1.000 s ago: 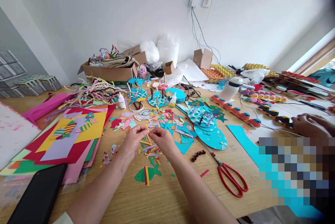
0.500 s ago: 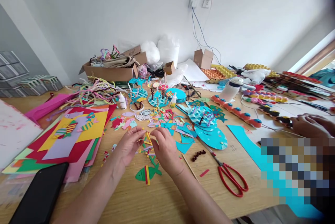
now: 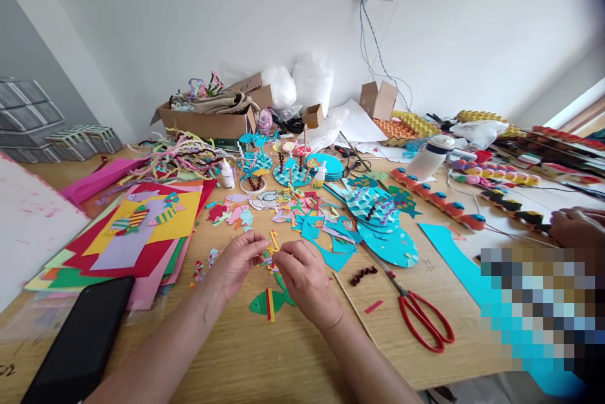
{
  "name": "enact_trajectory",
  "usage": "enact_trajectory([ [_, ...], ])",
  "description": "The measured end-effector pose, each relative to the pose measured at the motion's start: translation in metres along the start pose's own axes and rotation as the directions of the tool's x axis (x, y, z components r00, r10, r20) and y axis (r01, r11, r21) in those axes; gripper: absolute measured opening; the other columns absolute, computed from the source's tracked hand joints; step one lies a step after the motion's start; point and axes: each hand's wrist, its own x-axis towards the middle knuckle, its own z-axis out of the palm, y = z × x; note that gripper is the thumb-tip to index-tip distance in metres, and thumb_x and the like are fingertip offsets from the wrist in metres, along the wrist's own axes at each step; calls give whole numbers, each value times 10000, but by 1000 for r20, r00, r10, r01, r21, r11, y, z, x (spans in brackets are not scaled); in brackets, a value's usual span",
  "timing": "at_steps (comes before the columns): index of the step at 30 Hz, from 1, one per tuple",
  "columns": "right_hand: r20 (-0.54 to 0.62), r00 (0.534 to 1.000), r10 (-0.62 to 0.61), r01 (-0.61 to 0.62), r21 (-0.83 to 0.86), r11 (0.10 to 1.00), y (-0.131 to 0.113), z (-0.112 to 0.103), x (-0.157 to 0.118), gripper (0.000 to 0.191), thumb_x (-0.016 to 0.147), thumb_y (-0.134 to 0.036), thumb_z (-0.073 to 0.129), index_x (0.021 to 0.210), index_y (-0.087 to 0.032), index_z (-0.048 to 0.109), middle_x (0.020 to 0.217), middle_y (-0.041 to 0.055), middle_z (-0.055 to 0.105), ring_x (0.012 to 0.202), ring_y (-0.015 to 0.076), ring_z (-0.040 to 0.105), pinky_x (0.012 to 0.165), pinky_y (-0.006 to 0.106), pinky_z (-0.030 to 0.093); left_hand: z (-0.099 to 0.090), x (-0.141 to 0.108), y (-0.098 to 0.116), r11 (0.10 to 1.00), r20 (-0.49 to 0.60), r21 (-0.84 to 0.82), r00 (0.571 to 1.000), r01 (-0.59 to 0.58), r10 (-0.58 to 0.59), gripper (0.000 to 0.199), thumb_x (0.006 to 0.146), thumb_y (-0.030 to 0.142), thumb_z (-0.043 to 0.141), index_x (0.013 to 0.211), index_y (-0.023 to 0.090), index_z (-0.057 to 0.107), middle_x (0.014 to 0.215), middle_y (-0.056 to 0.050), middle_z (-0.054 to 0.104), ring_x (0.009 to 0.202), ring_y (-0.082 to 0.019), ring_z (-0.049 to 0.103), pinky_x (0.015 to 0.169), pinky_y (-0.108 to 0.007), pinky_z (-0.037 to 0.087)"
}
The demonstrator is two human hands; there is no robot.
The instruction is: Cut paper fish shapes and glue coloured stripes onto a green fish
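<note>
Over the table's middle, my left hand (image 3: 240,263) is closed with its fingertips pinched together. Just beside it, my right hand (image 3: 308,278) is curled with thumb and forefinger together. What either pinch holds is too small or hidden to make out. A narrow yellow paper strip (image 3: 274,239) shows just beyond the fingertips; whether it is touched is unclear. Below the hands lies a green paper fish (image 3: 258,304) with a red and a yellow stripe across its body. My right hand hides part of its tail. Small paper scraps (image 3: 267,260) lie behind the fingers.
Red-handled scissors (image 3: 428,322), a wooden stick (image 3: 354,309) and a brown twisted pipe cleaner (image 3: 363,275) lie at right. Coloured paper sheets (image 3: 123,259) and a black phone (image 3: 80,341) are at left. Glue bottles (image 3: 227,174) stand behind. Another person's hand (image 3: 576,227) is far right.
The view has shifted, so the table's things appear further right. My right hand has turned lower with its fingers curled tighter, and it covers more of the green fish's tail.
</note>
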Motion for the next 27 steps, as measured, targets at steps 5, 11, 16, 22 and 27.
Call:
enact_trajectory([
  [5,91,996,19,-26,78,997,-10,0,-22,175,877,-109,442,862,-145,612,824,70,605,737,168,504,658,275,416,-13,-7,-5,949,55,308,997,-68,54,94,629,252,629,597,167,603,575,55,511,593,-106,430,593,-228,324],
  [11,193,980,40,-51,51,997,-28,6,-50,210,890,-140,413,796,-166,599,779,44,599,702,165,492,627,282,391,-22,-16,-21,832,119,547,992,-95,35,77,601,217,579,537,174,591,552,43,534,570,-124,443,567,-238,336],
  [16,265,964,35,-35,-3,999,-35,9,-59,211,892,-147,412,768,-170,581,746,35,574,681,159,483,620,277,383,-23,-20,-32,746,140,654,989,-125,42,72,597,182,552,525,175,555,547,39,501,554,-124,435,531,-231,333],
  [22,303,951,53,-35,-63,997,-36,11,-63,176,875,-152,452,730,-177,549,723,21,546,657,158,485,609,276,368,-21,-22,-33,649,173,735,980,-194,97,115,616,135,553,518,193,571,551,39,502,560,-126,445,544,-226,332],
  [27,320,945,72,-47,-86,995,-38,11,-66,228,889,-129,395,730,-177,551,720,25,542,653,164,475,597,290,353,-20,-24,-34,590,195,772,971,-238,136,137,638,122,559,534,207,588,574,32,521,564,-135,464,558,-237,335],
])
